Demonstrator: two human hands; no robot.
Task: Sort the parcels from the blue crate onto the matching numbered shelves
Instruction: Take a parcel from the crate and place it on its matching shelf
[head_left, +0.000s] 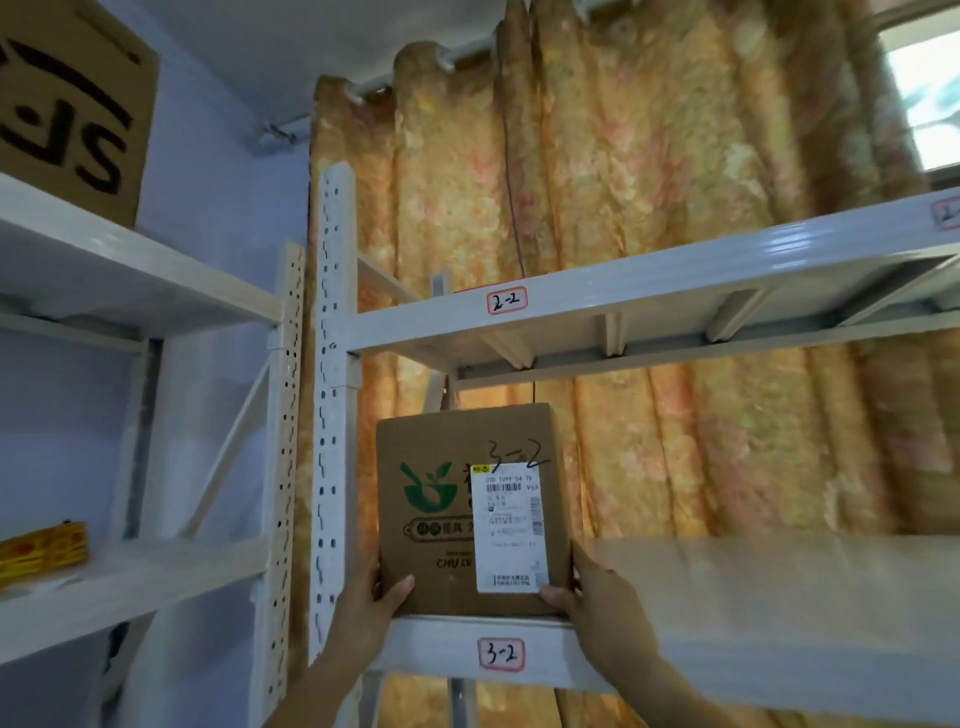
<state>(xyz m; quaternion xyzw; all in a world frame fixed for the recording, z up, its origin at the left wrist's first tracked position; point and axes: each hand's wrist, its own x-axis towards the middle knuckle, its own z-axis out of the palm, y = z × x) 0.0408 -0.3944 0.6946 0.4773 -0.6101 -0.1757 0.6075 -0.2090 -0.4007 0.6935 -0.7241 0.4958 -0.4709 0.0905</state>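
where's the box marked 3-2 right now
In the head view, low centre: the box stands on the shelf tagged 3-2, held between the left hand and right hand.

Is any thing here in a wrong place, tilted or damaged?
Nothing stands out. The box marked 3-2 stands upright on the shelf whose label also reads 3-2, held between the left hand and right hand. No tear or dent shows on it.
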